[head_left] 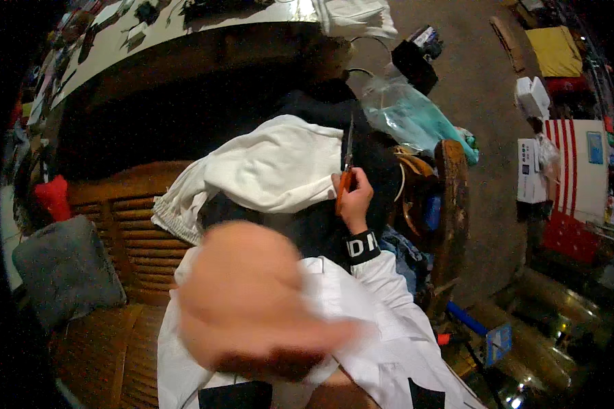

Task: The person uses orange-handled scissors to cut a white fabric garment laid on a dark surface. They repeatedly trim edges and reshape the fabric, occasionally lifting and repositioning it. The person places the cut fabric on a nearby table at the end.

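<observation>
A white knitted garment [273,163] with a ribbed edge on its left lies spread across my dark-clothed lap. My right hand [356,199] is closed around the orange handles of what look like scissors [344,189]. Their dark, slim blades point away from me, close beside the garment's right edge. Large and blurred, my left hand [252,300] is raised near the camera, in front of my white jacket. Motion smears its fingers, so whether it holds anything does not show.
I sit on a slatted wooden bench [143,232] with a grey cushion [68,273] at the left and a wooden armrest [451,218] at the right. A light tabletop [252,15] stands ahead. Beyond the armrest are a teal plastic bag [416,119] and a white box [531,170].
</observation>
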The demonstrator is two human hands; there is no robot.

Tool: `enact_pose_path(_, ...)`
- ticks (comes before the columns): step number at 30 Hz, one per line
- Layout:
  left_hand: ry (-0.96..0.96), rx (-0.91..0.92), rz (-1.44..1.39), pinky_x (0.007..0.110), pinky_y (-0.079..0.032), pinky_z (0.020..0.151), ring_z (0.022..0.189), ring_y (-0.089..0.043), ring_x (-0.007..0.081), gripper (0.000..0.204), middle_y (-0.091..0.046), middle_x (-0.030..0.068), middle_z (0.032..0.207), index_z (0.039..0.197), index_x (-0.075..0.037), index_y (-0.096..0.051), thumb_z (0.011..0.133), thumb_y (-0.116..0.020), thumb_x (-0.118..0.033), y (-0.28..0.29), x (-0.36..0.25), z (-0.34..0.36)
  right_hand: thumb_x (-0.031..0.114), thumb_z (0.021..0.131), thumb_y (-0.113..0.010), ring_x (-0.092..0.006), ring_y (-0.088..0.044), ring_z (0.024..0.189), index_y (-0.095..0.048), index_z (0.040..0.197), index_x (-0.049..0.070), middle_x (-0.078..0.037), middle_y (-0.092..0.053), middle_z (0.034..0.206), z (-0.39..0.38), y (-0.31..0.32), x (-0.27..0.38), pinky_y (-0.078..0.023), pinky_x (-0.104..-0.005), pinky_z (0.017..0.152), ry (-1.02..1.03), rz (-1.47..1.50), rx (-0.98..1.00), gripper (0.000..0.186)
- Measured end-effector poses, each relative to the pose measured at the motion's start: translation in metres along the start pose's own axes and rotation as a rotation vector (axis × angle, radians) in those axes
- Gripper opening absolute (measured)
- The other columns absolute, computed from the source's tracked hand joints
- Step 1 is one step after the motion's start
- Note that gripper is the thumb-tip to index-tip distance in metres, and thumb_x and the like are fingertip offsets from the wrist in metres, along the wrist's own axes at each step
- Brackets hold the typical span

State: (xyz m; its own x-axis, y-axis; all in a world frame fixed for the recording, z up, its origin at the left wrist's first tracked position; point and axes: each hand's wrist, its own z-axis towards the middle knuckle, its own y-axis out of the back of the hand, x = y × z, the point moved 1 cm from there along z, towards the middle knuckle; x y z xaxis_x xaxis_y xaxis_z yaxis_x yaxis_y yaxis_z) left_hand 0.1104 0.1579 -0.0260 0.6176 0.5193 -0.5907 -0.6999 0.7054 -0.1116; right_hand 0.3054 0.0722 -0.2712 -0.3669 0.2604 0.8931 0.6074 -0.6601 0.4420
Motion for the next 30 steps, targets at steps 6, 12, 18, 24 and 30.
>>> enact_pose_path(6,0.113,0.086,-0.718,0.039,-0.043,0.056,0.066,-0.054,0.0313,0.038,-0.055,0.0184,0.082,0.09,0.003,-0.057,0.078,-0.062,-0.032,-0.067,0.007,-0.02,0.016,0.072,-0.075,-0.0134,-0.052,0.058,-0.055,0.079,0.002,-0.005,-0.055,0.066,-0.005,-0.013,0.008,-0.042,-0.0266,0.055,-0.012,0.019,0.046,0.025)
enact_pose_path(12,0.211,0.2,-0.601,0.036,-0.044,0.06,0.066,-0.054,0.0285,0.036,-0.055,0.0148,0.081,0.098,0.005,-0.054,0.08,-0.057,-0.026,-0.039,-0.012,-0.051,0.015,0.075,-0.072,-0.0108,-0.052,0.062,-0.056,0.08,0.001,-0.003,-0.056,0.068,-0.004,-0.008,0.018,-0.042,-0.0259,0.057,-0.045,0.034,0.105,0.022)
enact_pose_path(18,0.059,0.266,0.546,0.025,-0.041,0.046,0.049,-0.055,0.0166,0.011,-0.061,0.0063,0.063,0.077,-0.003,-0.064,0.077,-0.06,-0.013,0.03,-0.002,-0.038,0.016,0.078,-0.072,-0.0103,-0.053,0.066,-0.055,0.091,0.0,-0.003,-0.058,0.074,-0.011,0.002,0.028,-0.043,-0.0246,0.06,-0.204,0.083,0.028,0.027)
enact_pose_path(24,1.064,-0.019,0.794,0.027,-0.043,0.051,0.056,-0.057,0.0153,0.014,-0.059,0.0051,0.064,0.082,0.0,-0.061,0.086,-0.055,-0.012,0.07,0.037,-0.181,0.017,0.077,-0.072,-0.0126,-0.056,0.07,-0.05,0.1,-0.001,-0.006,-0.06,0.082,-0.027,0.012,0.006,-0.045,-0.0255,0.066,-0.26,0.055,0.014,0.037)
enact_pose_path(30,1.449,-0.643,0.419,0.024,-0.044,0.053,0.064,-0.054,0.011,0.022,-0.057,0.0028,0.083,0.103,-0.004,-0.056,0.092,-0.052,-0.022,0.094,0.054,-0.293,0.017,0.076,-0.073,-0.0149,-0.06,0.078,-0.047,0.103,-0.001,-0.011,-0.062,0.092,-0.033,0.017,0.014,-0.047,-0.0274,0.068,-0.329,0.036,0.078,0.042)
